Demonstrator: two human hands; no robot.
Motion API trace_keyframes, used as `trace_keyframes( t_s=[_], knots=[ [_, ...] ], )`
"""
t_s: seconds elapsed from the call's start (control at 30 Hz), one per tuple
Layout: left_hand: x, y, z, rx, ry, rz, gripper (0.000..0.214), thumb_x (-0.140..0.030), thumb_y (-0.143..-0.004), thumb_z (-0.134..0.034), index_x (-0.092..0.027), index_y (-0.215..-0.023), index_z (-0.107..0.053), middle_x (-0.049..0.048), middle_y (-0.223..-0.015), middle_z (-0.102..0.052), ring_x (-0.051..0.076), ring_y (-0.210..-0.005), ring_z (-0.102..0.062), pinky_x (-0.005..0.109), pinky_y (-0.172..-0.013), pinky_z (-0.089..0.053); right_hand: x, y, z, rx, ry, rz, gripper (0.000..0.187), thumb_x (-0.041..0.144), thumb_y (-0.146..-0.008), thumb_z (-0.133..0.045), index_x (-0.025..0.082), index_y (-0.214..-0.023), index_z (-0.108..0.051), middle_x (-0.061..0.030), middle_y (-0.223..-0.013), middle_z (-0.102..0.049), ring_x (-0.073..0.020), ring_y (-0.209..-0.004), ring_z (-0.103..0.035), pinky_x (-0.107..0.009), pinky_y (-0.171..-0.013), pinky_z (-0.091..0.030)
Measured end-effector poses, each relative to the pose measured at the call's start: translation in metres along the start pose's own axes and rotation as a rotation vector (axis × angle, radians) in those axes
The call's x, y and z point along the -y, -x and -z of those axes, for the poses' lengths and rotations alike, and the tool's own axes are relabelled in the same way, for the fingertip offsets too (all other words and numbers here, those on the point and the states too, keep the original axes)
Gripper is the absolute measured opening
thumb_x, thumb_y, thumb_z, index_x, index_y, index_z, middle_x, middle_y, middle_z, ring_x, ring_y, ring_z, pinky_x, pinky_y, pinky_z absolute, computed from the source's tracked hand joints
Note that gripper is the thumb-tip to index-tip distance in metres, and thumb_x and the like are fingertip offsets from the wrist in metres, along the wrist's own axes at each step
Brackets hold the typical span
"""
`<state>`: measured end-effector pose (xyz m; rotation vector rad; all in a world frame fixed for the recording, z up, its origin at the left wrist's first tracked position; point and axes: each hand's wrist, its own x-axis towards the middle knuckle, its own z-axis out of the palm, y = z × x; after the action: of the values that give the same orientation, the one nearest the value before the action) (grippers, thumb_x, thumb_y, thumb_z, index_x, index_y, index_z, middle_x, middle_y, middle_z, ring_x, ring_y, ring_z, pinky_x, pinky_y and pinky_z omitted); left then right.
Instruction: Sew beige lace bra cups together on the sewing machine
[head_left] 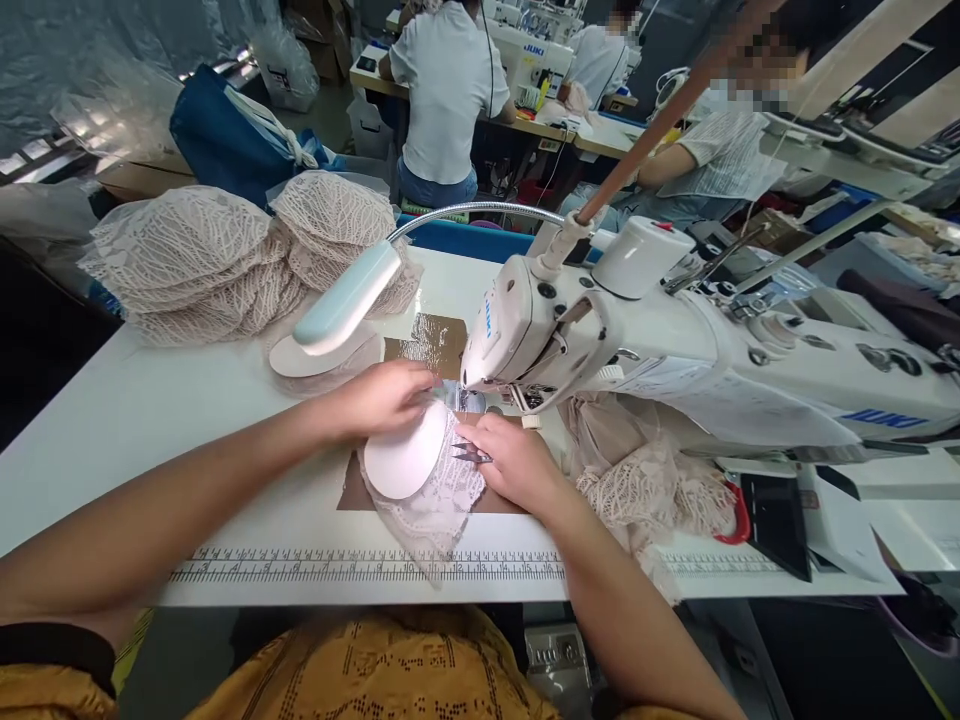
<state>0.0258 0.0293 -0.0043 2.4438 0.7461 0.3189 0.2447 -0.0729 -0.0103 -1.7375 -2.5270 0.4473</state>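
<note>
A white oval pad lies on a pale lace piece in front of the sewing machine. My left hand is closed at the upper edge of the lace piece, close to the needle area; its fingertips are partly hidden. In my right hand are small thread snips, their dark blades pointing left over the lace. The right fingers also touch the lace's right side. Under the work is a brown board.
Stacked lace pieces and another white pad occupy the left. A lamp arches over the table. More lace bunches below the machine arm, beside a black phone-like object. A ruler strip lines the front edge. Other people sit beyond.
</note>
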Motion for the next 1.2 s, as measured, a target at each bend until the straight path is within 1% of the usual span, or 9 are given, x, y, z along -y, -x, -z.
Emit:
trace_keyframes(
  t_s=[0.07,0.13,0.23,0.37,0.5,0.67,0.87,1.0,1.2],
  knots=[
    [-0.013,0.007,-0.003,-0.063,-0.168,-0.107,0.032,-0.022,-0.088,-0.049,-0.012,-0.116,-0.062,0.014,-0.108,-0.065,0.026,-0.097,-0.061,0.04,-0.084,-0.051,-0.003,-0.001,-0.008,0.003,0.047,-0.008,0.049,0.014,-0.085,-0.056,0.023,-0.132,-0.059,-0.0051,-0.104,-0.065,-0.0164,-0.085,-0.061,-0.025,-0.067,-0.044],
    [-0.026,0.017,-0.011,-0.012,-0.207,-0.173,0.034,-0.026,-0.089,-0.051,-0.011,-0.117,-0.062,0.016,-0.113,-0.064,0.027,-0.098,-0.061,0.041,-0.084,-0.053,-0.005,0.0,-0.014,-0.002,0.088,-0.008,0.05,0.015,-0.085,-0.056,0.023,-0.134,-0.058,-0.0061,-0.106,-0.066,-0.0173,-0.086,-0.062,-0.026,-0.067,-0.045],
    [-0.035,0.027,-0.024,0.052,-0.292,-0.165,0.04,-0.025,-0.086,-0.056,-0.007,-0.12,-0.062,0.0188,-0.123,-0.063,0.031,-0.107,-0.06,0.044,-0.091,-0.053,-0.004,0.001,-0.018,-0.023,0.128,-0.018,0.053,0.016,-0.083,-0.057,0.024,-0.136,-0.056,-0.0065,-0.107,-0.066,-0.0183,-0.088,-0.063,-0.027,-0.068,-0.045],
    [-0.023,0.024,-0.032,0.065,-0.369,-0.151,0.049,-0.016,-0.081,-0.055,-0.006,-0.128,-0.059,0.0175,-0.136,-0.058,0.033,-0.122,-0.055,0.046,-0.103,-0.049,-0.001,0.002,-0.022,-0.069,0.146,-0.045,0.05,0.02,-0.086,-0.055,0.024,-0.135,-0.058,-0.0069,-0.103,-0.067,-0.0194,-0.084,-0.063,-0.029,-0.066,-0.045],
    [-0.009,0.015,-0.03,0.048,-0.356,-0.213,0.05,-0.014,-0.082,-0.05,-0.007,-0.132,-0.058,0.0168,-0.139,-0.055,0.032,-0.123,-0.056,0.048,-0.102,-0.05,0.0,0.001,-0.025,-0.131,0.136,-0.059,0.046,0.019,-0.085,-0.054,0.024,-0.13,-0.061,-0.0058,-0.098,-0.068,-0.0191,-0.081,-0.063,-0.028,-0.065,-0.044],
    [0.001,0.008,-0.028,0.012,-0.337,-0.276,0.048,-0.017,-0.087,-0.045,-0.009,-0.132,-0.058,0.016,-0.139,-0.056,0.031,-0.124,-0.055,0.048,-0.103,-0.049,0.001,0.0,-0.026,-0.191,0.15,-0.084,0.044,0.018,-0.086,-0.052,0.024,-0.129,-0.062,-0.0058,-0.1,-0.069,-0.0188,-0.08,-0.063,-0.028,-0.062,-0.044],
    [0.01,0.0,-0.025,0.015,-0.336,-0.344,0.047,-0.018,-0.087,-0.045,-0.009,-0.131,-0.059,0.0155,-0.137,-0.057,0.03,-0.12,-0.058,0.046,-0.1,-0.051,0.002,-0.002,-0.027,-0.205,0.14,-0.121,0.047,0.017,-0.085,-0.052,0.026,-0.13,-0.061,-0.004,-0.106,-0.07,-0.0193,-0.082,-0.065,-0.028,-0.061,-0.043],
    [0.013,-0.002,-0.023,0.02,-0.331,-0.35,0.048,-0.016,-0.086,-0.046,-0.008,-0.131,-0.059,0.0158,-0.138,-0.057,0.031,-0.119,-0.058,0.048,-0.1,-0.05,0.002,-0.002,-0.026,-0.19,0.124,-0.123,0.052,0.015,-0.084,-0.052,0.026,-0.134,-0.058,-0.0041,-0.108,-0.07,-0.0192,-0.083,-0.064,-0.028,-0.062,-0.044],
    [0.018,0.0,-0.023,0.014,-0.314,-0.363,0.044,-0.016,-0.087,-0.047,-0.012,-0.129,-0.061,0.0129,-0.138,-0.057,0.031,-0.123,-0.054,0.048,-0.103,-0.048,0.0,0.001,-0.022,-0.125,0.116,-0.049,0.044,0.016,-0.083,-0.056,0.022,-0.126,-0.063,-0.0041,-0.101,-0.069,-0.019,-0.082,-0.063,-0.028,-0.061,-0.044]
  ],
)
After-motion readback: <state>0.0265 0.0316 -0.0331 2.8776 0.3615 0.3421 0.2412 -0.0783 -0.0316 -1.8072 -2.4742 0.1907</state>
